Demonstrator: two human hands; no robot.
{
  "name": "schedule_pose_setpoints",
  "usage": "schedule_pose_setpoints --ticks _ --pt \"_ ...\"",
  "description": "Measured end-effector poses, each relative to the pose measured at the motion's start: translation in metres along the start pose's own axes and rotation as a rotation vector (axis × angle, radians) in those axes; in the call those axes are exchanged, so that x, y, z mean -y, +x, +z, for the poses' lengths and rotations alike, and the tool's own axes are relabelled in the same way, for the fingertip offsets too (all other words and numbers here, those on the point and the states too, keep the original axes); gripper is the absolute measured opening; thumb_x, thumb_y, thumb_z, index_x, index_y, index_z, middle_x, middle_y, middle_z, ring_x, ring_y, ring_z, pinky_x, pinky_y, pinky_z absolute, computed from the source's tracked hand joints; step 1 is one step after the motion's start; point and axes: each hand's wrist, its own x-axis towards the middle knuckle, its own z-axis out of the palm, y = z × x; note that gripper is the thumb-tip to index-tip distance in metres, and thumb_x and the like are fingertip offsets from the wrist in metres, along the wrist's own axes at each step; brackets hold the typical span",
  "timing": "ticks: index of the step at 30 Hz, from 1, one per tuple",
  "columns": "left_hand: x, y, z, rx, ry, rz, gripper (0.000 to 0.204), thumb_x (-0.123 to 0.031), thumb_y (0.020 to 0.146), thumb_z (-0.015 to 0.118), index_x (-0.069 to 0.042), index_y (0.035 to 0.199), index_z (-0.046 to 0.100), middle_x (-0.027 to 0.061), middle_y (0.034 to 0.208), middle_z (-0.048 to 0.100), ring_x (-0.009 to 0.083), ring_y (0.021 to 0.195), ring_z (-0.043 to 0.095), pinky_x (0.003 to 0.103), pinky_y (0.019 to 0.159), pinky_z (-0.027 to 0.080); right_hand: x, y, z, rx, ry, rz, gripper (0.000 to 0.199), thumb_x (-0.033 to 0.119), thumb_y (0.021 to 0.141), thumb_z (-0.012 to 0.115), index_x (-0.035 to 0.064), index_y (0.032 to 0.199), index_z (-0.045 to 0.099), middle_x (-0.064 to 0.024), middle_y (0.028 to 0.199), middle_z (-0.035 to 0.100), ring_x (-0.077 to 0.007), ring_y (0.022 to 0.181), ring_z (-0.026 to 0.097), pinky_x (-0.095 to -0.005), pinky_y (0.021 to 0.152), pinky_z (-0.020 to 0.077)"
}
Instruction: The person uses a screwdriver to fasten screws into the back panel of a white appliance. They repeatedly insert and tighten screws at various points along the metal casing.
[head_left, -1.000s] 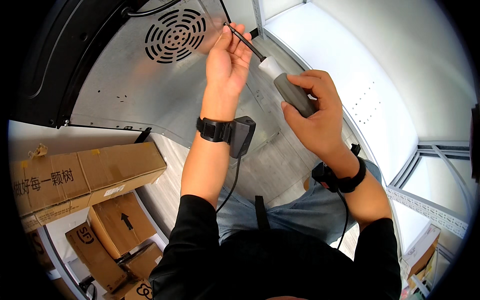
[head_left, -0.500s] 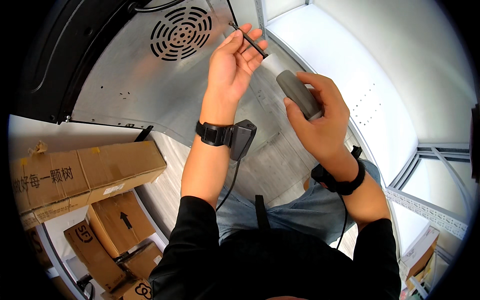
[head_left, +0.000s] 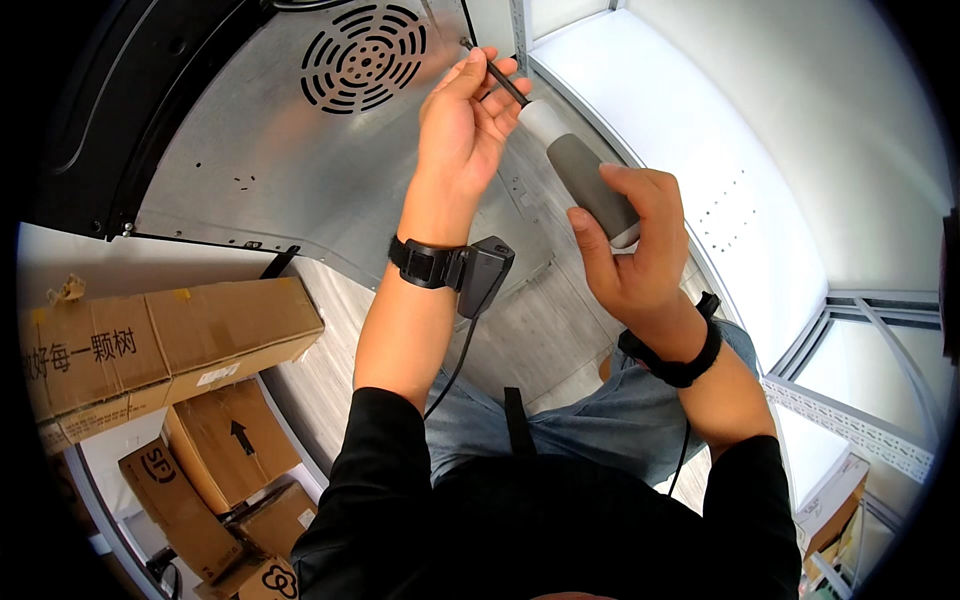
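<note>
A screwdriver point(head_left: 592, 188) with a grey handle, a white collar and a dark shaft slants from the centre toward the upper left. My left hand point(head_left: 462, 130) pinches the shaft near its tip between thumb and fingers, palm turned up. The tip meets the edge of a bare metal panel point(head_left: 330, 180), beside a thin dark seam; the screw there is too small to make out. Around the rear of the handle curls my right hand point(head_left: 645, 240), its grip loose, with the index finger against the side and the thumb near the opposite edge.
A round slotted vent point(head_left: 366, 62) is cut into the panel, with a black frame point(head_left: 95, 110) on its left. Cardboard boxes point(head_left: 230, 330) are stacked at lower left. A white shelf point(head_left: 690, 140) runs along the right. Black straps with small devices point(head_left: 485, 275) circle both wrists.
My right hand has loosened and slid slightly toward the handle's rear end. The left hand keeps its pinch on the shaft. The whole view has shifted a little.
</note>
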Motion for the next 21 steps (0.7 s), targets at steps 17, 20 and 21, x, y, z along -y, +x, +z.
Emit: schedule_pose_setpoints --ticks 17,20,21 --pt "0.005 0.001 -0.003 -0.028 0.095 -0.028 0.017 -0.018 0.094 0.051 -0.003 0.102 0.055 0.0095 0.09 0.064 0.0197 0.077 0.063 0.028 0.062 0.051 -0.003 -0.004 -0.001 0.092 0.004 0.124 0.045 0.006 0.074 0.07 -0.0008 0.113 0.048 -0.0178 0.094 0.057 -0.0301 0.079 0.06 -0.0325 0.055 0.0484" --pt "0.002 -0.001 -0.002 0.041 0.091 -0.052 0.02 -0.019 0.095 0.049 -0.003 0.103 0.055 0.0095 0.09 0.064 0.0195 0.077 0.062 0.028 0.062 0.051 -0.002 -0.008 0.002 0.061 0.074 0.183 0.041 0.005 0.077 0.068 -0.0009 0.113 0.048 -0.0172 0.091 0.058 -0.0276 0.072 0.06 -0.0317 0.055 0.0483" --pt "0.001 -0.003 -0.001 0.076 0.094 -0.063 0.021 -0.02 0.096 0.048 -0.002 0.104 0.055 0.0095 0.09 0.064 0.0195 0.076 0.062 0.028 0.062 0.051 -0.004 -0.009 0.003 0.04 0.091 0.19 0.04 0.005 0.079 0.067 -0.0009 0.113 0.048 -0.0168 0.089 0.059 -0.0266 0.068 0.06 -0.0314 0.055 0.048"
